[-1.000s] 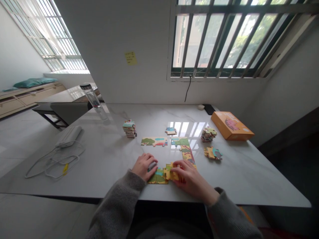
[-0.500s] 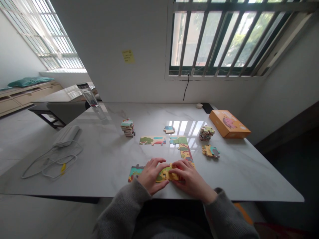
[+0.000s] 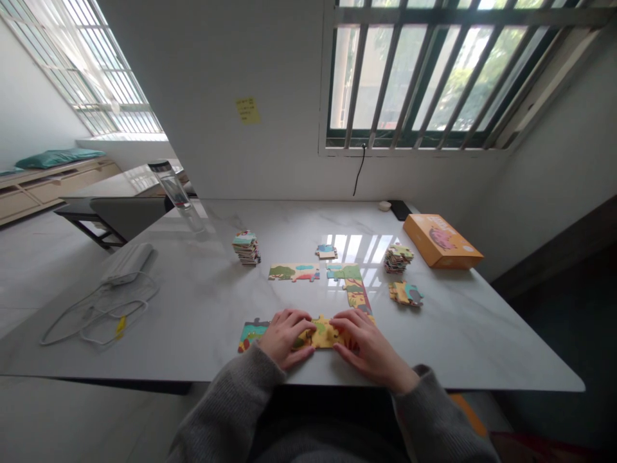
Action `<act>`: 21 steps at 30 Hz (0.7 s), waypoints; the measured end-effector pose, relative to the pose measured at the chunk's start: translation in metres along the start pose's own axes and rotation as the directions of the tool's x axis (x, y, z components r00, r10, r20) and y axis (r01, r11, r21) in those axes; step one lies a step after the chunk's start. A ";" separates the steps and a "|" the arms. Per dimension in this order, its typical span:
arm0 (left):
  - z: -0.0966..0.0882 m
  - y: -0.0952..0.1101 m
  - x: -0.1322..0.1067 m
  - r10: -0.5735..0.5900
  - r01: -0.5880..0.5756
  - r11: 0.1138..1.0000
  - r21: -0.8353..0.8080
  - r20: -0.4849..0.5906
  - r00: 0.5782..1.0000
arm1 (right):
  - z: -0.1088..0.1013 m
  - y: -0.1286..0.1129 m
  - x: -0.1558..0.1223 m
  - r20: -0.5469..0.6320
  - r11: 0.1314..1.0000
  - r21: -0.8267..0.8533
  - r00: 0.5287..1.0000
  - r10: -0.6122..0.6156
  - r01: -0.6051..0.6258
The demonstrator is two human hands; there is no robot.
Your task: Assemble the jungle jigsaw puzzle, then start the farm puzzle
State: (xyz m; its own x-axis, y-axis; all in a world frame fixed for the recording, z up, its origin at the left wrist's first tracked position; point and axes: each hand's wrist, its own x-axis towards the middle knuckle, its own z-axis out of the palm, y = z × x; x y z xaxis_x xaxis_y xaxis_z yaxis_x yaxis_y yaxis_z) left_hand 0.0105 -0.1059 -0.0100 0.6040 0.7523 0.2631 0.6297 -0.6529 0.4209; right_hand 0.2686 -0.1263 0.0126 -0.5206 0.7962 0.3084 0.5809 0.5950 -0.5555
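Observation:
Along the front edge of the table lies a row of jigsaw puzzle pieces (image 3: 324, 333), yellow in the middle. My left hand (image 3: 285, 339) grips a puzzle piece in that row, thumb on the near side and fingers over the far side; its palm hides part of the row. A teal puzzle piece (image 3: 251, 334) shows left of it. My right hand (image 3: 369, 344) holds the row's right part the same way, covering the corner. Upward from there runs a joined column of pieces (image 3: 357, 294), topped by a green pair (image 3: 343, 271). Another joined strip (image 3: 294, 272) lies to its left.
Stacks of puzzle pieces stand at left (image 3: 247, 249) and right (image 3: 398, 258). Small piles lie at the back (image 3: 326, 251) and right (image 3: 405, 294). An orange box (image 3: 442, 241), a phone (image 3: 400, 209), a glass bottle (image 3: 169, 183) and a white cable (image 3: 91, 331) are also there.
My left hand has moved left, and the teal end of the row has shifted left with it. More of the yellow middle shows between my hands. My right hand stays nearly in place.

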 end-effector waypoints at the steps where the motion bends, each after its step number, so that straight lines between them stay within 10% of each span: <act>1: -0.001 -0.002 -0.001 -0.007 0.007 1.000 -0.003 -0.002 1.000 | 0.000 0.000 0.000 -0.001 1.000 0.004 1.000 0.003 -0.003; 21: -0.001 0.000 -0.004 -0.003 0.001 0.999 0.050 0.024 1.000 | 0.004 0.001 0.002 -0.014 0.996 -0.076 0.999 -0.050 0.049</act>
State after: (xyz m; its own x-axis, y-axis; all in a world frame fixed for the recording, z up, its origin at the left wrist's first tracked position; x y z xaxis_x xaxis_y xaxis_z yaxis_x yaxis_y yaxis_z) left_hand 0.0075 -0.1088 -0.0097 0.6142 0.7516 0.2407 0.6541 -0.6554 0.3775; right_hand 0.2656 -0.1246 0.0092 -0.5404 0.7666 0.3468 0.6005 0.6401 -0.4793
